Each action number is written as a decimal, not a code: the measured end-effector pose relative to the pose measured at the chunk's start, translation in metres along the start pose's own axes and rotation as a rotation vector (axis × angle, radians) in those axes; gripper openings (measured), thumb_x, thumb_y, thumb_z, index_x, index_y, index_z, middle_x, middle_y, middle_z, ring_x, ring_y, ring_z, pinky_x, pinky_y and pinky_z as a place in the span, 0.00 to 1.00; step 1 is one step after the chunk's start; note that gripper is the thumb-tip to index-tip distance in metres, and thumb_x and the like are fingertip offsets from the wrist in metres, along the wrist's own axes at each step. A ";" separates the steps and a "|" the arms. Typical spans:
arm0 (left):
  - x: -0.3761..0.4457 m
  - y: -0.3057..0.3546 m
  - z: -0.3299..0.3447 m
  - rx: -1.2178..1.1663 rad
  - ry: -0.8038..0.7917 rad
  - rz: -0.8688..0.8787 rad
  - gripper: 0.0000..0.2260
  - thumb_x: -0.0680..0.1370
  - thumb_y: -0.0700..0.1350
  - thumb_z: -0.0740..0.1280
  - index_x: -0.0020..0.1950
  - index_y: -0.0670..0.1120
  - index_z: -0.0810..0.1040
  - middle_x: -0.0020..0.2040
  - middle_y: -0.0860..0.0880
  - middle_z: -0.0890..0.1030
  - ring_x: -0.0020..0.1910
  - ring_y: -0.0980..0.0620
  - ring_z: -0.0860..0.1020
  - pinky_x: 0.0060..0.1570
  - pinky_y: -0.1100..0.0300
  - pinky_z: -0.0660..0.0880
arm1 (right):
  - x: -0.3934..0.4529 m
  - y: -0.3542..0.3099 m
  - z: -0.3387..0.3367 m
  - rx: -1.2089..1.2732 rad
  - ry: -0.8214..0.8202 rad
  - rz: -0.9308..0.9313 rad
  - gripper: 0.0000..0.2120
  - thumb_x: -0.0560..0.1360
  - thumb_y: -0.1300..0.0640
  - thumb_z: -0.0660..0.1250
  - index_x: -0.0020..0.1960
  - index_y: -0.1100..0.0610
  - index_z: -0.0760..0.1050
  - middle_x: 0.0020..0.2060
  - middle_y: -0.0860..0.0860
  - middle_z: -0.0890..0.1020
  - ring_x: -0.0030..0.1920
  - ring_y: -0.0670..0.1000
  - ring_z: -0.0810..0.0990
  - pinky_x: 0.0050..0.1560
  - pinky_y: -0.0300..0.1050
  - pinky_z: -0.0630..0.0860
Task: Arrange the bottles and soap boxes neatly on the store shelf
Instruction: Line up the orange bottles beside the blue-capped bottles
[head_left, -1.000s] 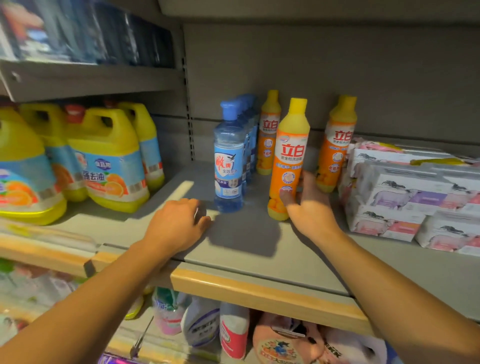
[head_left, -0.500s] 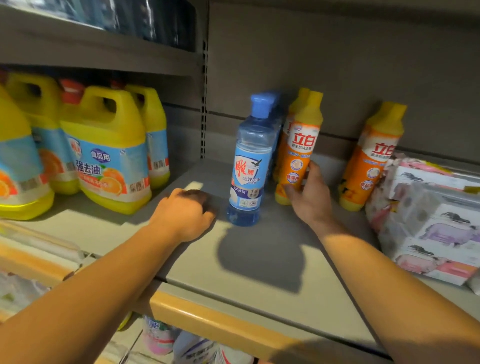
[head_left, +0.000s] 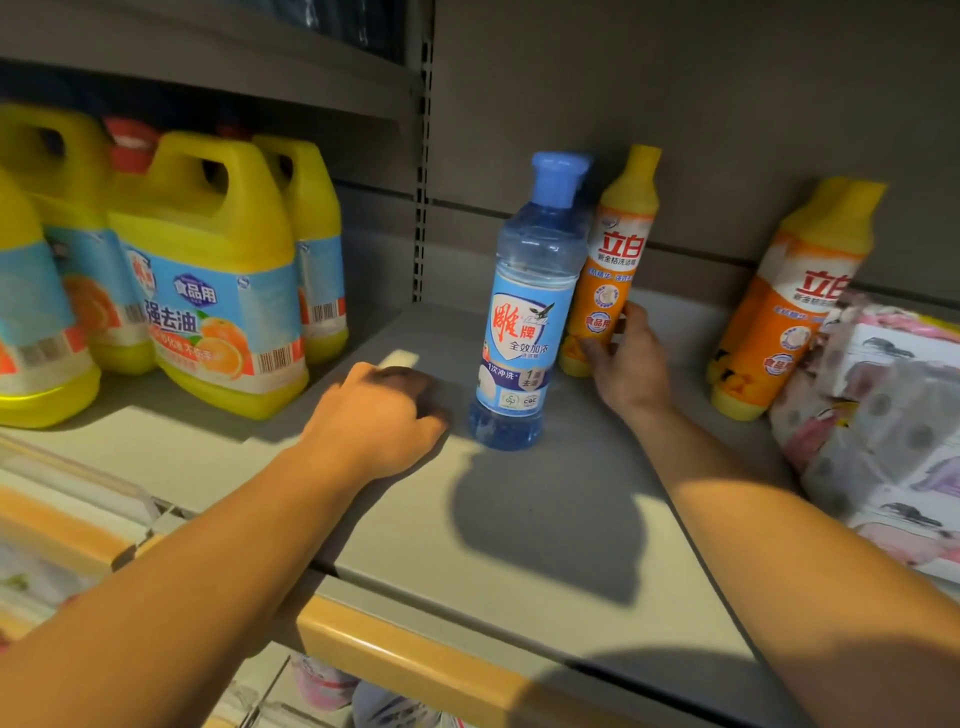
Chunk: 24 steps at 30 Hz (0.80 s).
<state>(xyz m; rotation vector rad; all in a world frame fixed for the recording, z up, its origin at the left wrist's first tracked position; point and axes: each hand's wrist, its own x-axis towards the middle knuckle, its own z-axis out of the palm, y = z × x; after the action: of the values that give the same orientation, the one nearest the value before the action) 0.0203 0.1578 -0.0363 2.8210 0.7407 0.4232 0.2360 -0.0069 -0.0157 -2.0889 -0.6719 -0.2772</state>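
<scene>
My right hand (head_left: 626, 361) grips the lower part of an orange bottle with a yellow cap (head_left: 613, 260), which stands upright near the back wall. Just in front of it, to its left, stands a clear blue bottle with a blue cap (head_left: 524, 312). My left hand (head_left: 382, 415) rests curled into a fist on the grey shelf (head_left: 519, 519), left of the blue bottle, holding nothing. A second orange bottle (head_left: 789, 301) leans at the right. Wrapped soap boxes (head_left: 883, 415) are stacked at the far right.
Large yellow detergent jugs (head_left: 218, 280) fill the left section of the shelf. A perforated upright (head_left: 423, 171) divides the back wall. The shelf's front edge has an orange strip (head_left: 415, 649). More products show on the shelf below.
My right hand has pushed the orange bottle further back, behind and beside the blue bottle. The view has moved closer and leftward. My left hand stays in place on the shelf.
</scene>
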 end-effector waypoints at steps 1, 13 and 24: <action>0.000 0.000 0.000 -0.004 -0.002 0.001 0.24 0.70 0.61 0.54 0.63 0.57 0.74 0.62 0.51 0.79 0.61 0.46 0.74 0.58 0.49 0.76 | 0.000 0.000 0.002 0.014 0.004 0.003 0.28 0.77 0.55 0.70 0.73 0.56 0.64 0.67 0.56 0.75 0.64 0.58 0.76 0.65 0.54 0.73; -0.005 0.004 -0.007 -0.030 0.001 -0.021 0.25 0.69 0.61 0.55 0.63 0.57 0.76 0.63 0.49 0.79 0.62 0.44 0.74 0.59 0.49 0.76 | -0.005 0.005 -0.004 -0.006 -0.044 0.119 0.27 0.77 0.51 0.68 0.72 0.57 0.64 0.66 0.55 0.75 0.64 0.56 0.76 0.55 0.43 0.70; -0.056 0.029 -0.037 -0.471 0.308 0.007 0.04 0.75 0.47 0.68 0.46 0.51 0.82 0.44 0.52 0.84 0.41 0.51 0.81 0.45 0.53 0.79 | -0.056 -0.016 -0.076 -0.040 -0.082 0.025 0.22 0.76 0.46 0.68 0.67 0.51 0.71 0.61 0.49 0.78 0.56 0.49 0.77 0.54 0.40 0.69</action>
<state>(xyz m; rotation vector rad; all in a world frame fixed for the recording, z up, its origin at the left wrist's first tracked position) -0.0249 0.1089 -0.0068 2.3423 0.5870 0.9151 0.1847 -0.0818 0.0148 -2.1553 -0.6934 -0.1931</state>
